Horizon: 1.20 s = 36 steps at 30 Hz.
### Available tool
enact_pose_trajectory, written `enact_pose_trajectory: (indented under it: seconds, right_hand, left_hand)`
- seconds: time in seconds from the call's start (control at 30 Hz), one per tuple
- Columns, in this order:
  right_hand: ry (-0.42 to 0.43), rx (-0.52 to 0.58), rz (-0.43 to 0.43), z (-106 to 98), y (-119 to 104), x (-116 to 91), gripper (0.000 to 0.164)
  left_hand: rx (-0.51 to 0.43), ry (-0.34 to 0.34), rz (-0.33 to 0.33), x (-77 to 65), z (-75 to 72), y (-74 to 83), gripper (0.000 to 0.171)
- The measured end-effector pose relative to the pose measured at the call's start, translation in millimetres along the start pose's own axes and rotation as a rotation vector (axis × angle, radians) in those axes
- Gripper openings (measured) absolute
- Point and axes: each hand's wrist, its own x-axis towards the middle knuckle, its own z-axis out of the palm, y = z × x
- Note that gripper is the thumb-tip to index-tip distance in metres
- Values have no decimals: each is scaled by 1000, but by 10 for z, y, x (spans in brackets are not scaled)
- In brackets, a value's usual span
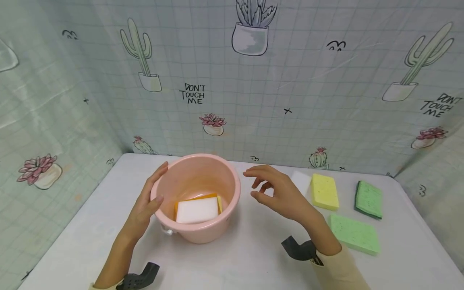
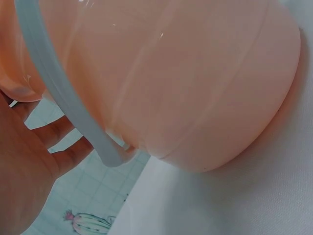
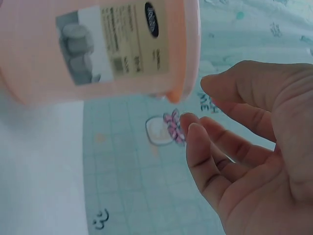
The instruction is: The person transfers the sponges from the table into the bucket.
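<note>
A beige sleeve (image 1: 338, 268) and a black wrist mount (image 1: 299, 249) on the right forearm filled the near foreground as a person worked over a pink bucket (image 1: 212, 231), which stood on a white bench (image 1: 250, 266), left of centre. Inside the bucket, a white sponge (image 1: 197, 210) lay over an orange piece (image 1: 199, 197), with a strip of yellow showing at one side; what lay beneath was hidden.

The left hand (image 1: 142, 209) appeared to steady the bucket, its grip spread: fingers fairly straight along the outer side, thumb across the rim. A pale handle (image 2: 66, 93) crossed in front of those fingers in the left wrist view. The right hand (image 1: 279, 191) hovered just beside the opposite rim without touching it, its grip parted and loosely bent around nothing. A printed label (image 3: 134, 44) showed on the bucket's right side.

Farther right on the bench lay a yellow sponge (image 1: 324, 192), a white piece (image 1: 301, 182) beside it, a dark-backed green sponge (image 1: 369, 199) and a light green sponge (image 1: 354, 233). The job looked partway along: at least two pieces were in the bucket, while four were left outside. Behind everything hung a cactus-print cloth (image 1: 253, 80).
</note>
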Motion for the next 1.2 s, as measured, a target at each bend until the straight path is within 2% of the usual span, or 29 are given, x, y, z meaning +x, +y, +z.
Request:
enact_pose_trajectory:
  seconds: [0.17,0.37,0.87,1.07,1.2]
  right_hand:
    - [35,-27,81,-66,161,-141,49]
    - [79,-33,128,-133,347,-280,46]
    - [158,-112,285,-198,775,-545,45]
    - [172,-128,350,-222,890,-597,44]
    - [186,-152,372,-286,989,-610,44]
  left_hand:
    - [5,0,-2,5,4,-2,61]
    - [2,4,5,0,-3,-2,60]
    - [53,15,-34,0,11,22,62]
    - [28,12,-35,-29,-9,41,61]
    - [-9,10,-19,15,5,40,62]
